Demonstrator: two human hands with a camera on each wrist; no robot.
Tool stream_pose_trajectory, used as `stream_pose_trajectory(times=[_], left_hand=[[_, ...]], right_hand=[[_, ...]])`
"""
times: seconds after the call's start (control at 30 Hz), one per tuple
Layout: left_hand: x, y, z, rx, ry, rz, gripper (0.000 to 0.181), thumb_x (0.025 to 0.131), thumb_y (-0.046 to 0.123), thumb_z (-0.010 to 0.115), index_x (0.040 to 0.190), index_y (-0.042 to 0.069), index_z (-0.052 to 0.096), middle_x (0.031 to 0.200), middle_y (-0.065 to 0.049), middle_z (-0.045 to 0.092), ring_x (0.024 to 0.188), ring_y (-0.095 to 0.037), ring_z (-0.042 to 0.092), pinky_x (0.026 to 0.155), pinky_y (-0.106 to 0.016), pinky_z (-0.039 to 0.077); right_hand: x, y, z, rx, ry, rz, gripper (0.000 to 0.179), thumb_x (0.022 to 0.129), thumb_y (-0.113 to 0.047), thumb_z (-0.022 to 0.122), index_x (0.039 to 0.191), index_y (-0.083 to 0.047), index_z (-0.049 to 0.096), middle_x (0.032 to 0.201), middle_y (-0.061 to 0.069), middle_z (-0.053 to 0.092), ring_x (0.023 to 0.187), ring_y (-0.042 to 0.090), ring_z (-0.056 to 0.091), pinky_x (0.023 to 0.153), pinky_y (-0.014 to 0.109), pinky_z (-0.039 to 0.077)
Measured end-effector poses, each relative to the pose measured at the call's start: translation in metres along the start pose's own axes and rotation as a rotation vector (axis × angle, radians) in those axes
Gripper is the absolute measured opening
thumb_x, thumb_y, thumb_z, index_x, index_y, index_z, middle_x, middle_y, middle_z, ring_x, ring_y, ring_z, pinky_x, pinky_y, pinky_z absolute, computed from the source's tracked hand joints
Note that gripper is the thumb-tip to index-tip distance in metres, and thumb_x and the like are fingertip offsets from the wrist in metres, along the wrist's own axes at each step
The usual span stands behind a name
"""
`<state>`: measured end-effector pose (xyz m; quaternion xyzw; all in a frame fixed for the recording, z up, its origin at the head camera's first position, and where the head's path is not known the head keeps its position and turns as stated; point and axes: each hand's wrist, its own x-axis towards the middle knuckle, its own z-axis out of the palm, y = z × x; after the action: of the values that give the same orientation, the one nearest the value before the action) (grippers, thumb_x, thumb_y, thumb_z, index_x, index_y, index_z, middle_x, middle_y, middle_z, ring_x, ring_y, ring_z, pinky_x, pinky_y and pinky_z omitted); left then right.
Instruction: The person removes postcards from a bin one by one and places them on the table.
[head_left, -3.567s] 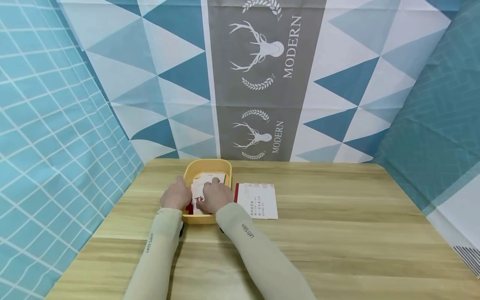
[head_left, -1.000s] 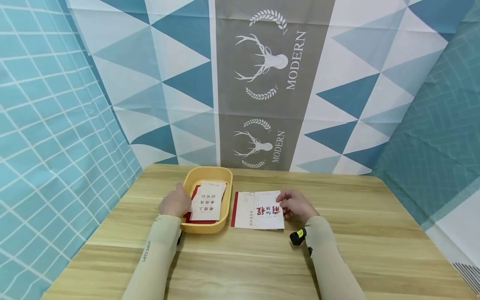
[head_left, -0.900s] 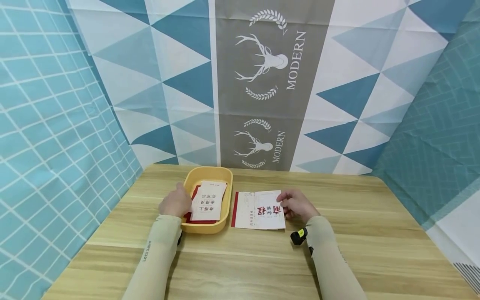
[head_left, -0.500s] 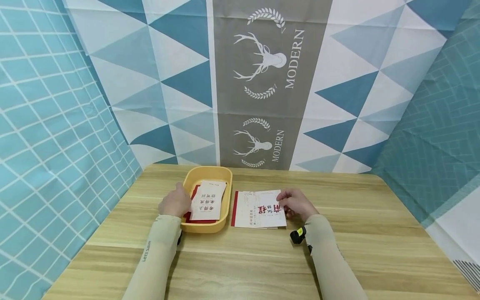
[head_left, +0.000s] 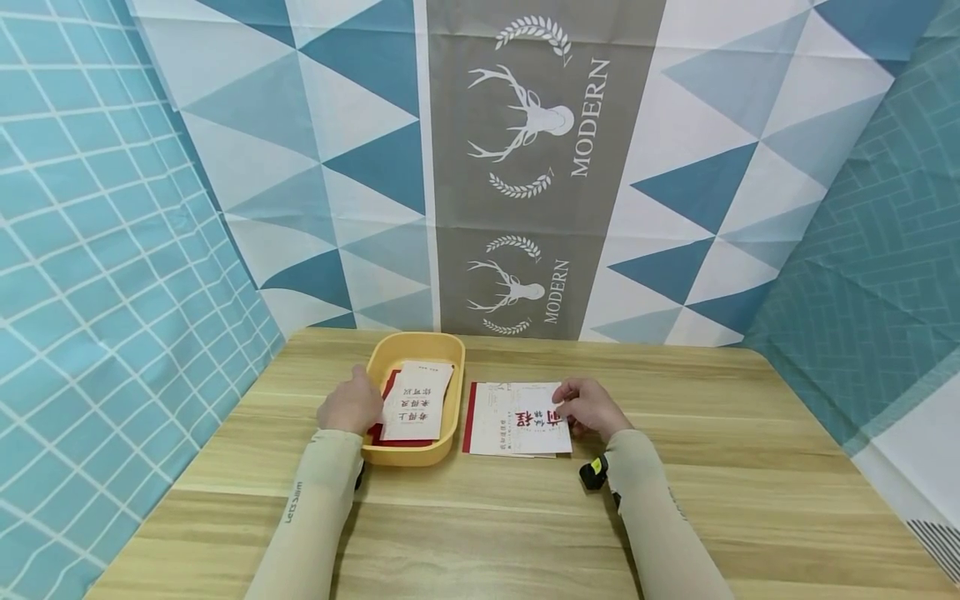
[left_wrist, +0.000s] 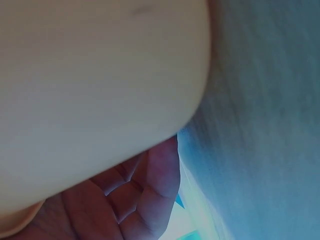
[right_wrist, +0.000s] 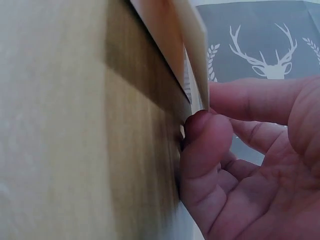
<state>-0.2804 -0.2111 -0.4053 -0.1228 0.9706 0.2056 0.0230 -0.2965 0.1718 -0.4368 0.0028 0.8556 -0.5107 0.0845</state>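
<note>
At the right edge of a small stack of cards, my right hand [head_left: 592, 408] pinches a white card [head_left: 536, 442] with red characters between thumb and fingers. In the right wrist view the thumb [right_wrist: 210, 145] presses against the edge of the card [right_wrist: 197, 55]. The held card overlaps the stack [head_left: 491, 417], whose left side shows a red strip. My left hand [head_left: 351, 404] grips the left side of a yellow tray [head_left: 446, 446], its curled fingers [left_wrist: 160, 180] along the outer wall in the left wrist view. Inside the tray lie white printed cards [head_left: 416, 404] over red ones.
The wooden table [head_left: 480, 525] runs up to a patterned cloth backdrop [head_left: 517, 192] with deer heads and triangles. Blue checked cloth [head_left: 112, 250] borders the left side, teal cloth [head_left: 877, 233] the right. The tray stands just left of the card stack.
Earlier my right hand reached into the tray; now it is at the stack with a card. Over the last second that card shifted slightly right. The left hand stays at the tray.
</note>
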Motion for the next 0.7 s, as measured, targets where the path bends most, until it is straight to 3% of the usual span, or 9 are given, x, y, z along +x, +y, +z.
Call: stream_pose_trajectory(times=[0.5,0.7], left_hand=[[0.0009,0.0004,0.0004,0.002,0.003,0.000,0.039,0.106,0.022,0.038,0.138,-0.001,0.034,0.100,-0.025,0.064,0.079,-0.035,0.063,0.073,-0.051,0.053],[0.0015,0.0003,0.0014,-0.005,-0.003,-0.010,0.042,0.106,0.022,0.040,0.140,0.000,0.033,0.104,-0.026,0.064,0.083,-0.037,0.063,0.077,-0.054,0.053]], right_hand=[[-0.0014,-0.0051,0.0054,-0.138,0.036,-0.029,0.014,0.086,0.003,0.067,0.098,-0.004,0.065,0.084,0.009,0.058,0.055,0.015,0.050,0.050,0.025,0.046],[-0.0020,-0.0048,0.0041,-0.125,0.019,-0.017,0.014,0.087,0.003,0.066,0.099,-0.004,0.065,0.088,0.008,0.055,0.059,0.016,0.051,0.052,0.026,0.046]])
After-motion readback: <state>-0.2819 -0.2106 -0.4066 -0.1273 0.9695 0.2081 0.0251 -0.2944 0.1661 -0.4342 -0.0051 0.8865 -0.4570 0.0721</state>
